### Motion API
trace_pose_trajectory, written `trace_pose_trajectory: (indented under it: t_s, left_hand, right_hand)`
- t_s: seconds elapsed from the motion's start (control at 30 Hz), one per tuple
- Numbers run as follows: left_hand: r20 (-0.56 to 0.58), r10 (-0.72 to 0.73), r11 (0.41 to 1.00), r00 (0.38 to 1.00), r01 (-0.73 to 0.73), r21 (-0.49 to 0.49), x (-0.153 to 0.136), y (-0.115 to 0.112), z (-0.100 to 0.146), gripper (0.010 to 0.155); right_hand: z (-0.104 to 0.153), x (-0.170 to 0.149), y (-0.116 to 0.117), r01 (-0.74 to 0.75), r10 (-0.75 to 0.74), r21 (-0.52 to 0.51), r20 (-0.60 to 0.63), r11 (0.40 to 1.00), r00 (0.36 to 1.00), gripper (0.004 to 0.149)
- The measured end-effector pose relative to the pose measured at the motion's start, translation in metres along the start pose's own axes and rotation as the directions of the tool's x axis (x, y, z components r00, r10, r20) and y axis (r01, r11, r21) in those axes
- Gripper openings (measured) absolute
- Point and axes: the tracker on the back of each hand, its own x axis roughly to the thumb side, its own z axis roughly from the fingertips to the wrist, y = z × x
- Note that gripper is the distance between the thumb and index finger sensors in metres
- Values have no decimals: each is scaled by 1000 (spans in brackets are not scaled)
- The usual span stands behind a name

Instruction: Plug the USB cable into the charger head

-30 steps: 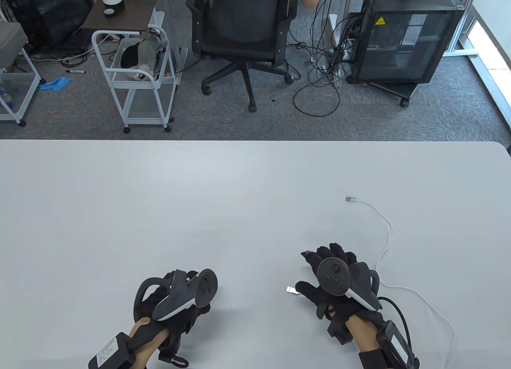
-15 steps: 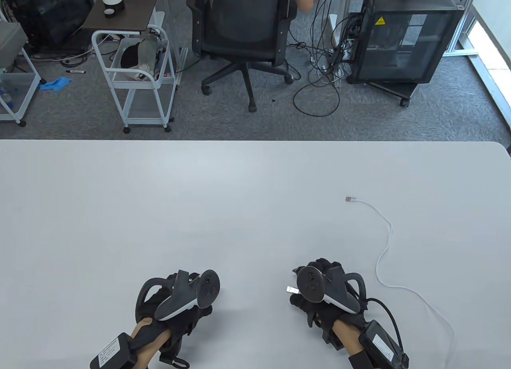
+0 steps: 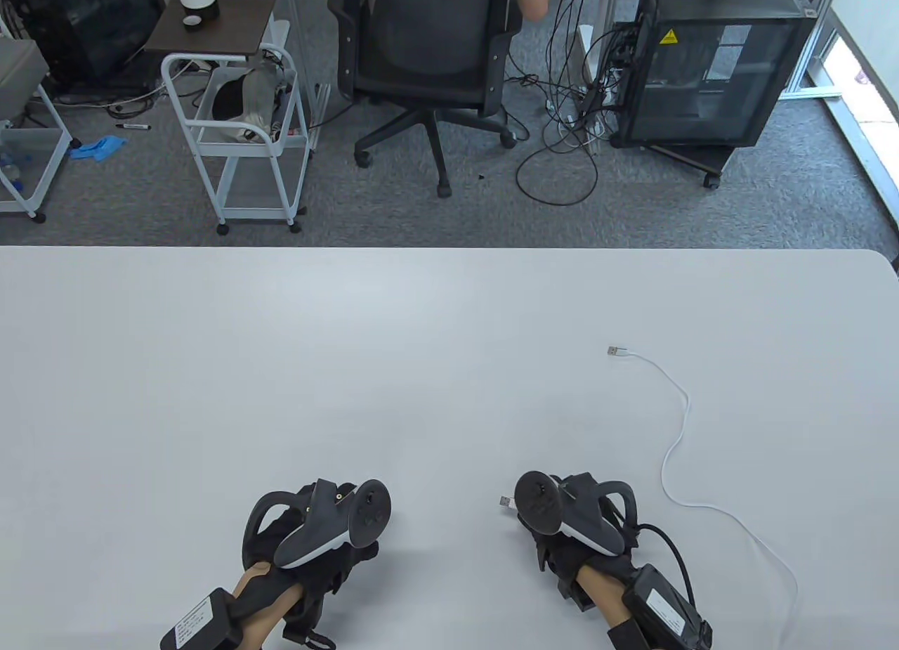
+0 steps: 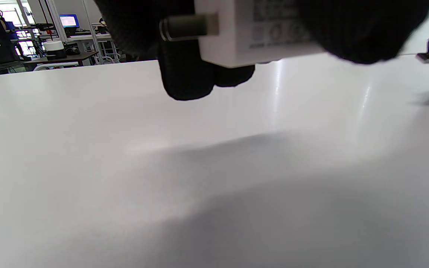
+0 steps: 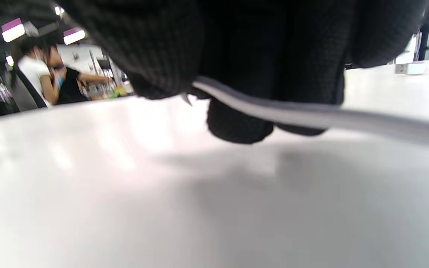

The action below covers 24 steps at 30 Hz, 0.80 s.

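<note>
From the table view I see my left hand [image 3: 309, 537] at about 7 o'clock on the white table [image 3: 421, 341], but the tracker on its back covers whatever the fingers are doing. Only the left wrist view settles it: the gloved fingers [image 4: 186, 74] are wrapped around the white charger head [image 4: 259, 33], held clear of the tabletop, with a metal prong [image 4: 188, 26] sticking out toward 9 o'clock in that view.

My right hand [image 3: 569, 530] sits at about 5 o'clock, well apart from the left. From above I can see the USB plug [image 3: 506, 501] poking out of it toward 9 o'clock, aimed at the left hand, though the grip itself is hidden. The right wrist view fills that in: the fingers [image 5: 237, 123] are closed over the white USB cable [image 5: 311, 115], which runs out toward 3 o'clock there.

The table view alone shows the rest of the cable curling away to 1 o'clock, its far plug [image 3: 617, 351] lying loose on the table.
</note>
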Motion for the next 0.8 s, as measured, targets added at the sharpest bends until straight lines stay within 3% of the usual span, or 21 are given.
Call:
trace_pose_trajectory:
  t_s: [0.2,0.6,0.8]
  left_hand:
    - [20,4,1000,1000,-4,7,4,1,0,75]
    - [122,9,999,992,-13,34,25,1,8,75]
    - [150,31,998,988,-38,40,32,3,10,75]
  right_hand:
    - [7,8,-24,176,-172,-54,69,983,983,43]
    - [15,81,-4,272,-281,72,304,960,910,43]
    - [18,90,-1,286,-299,89,310,954,902,43]
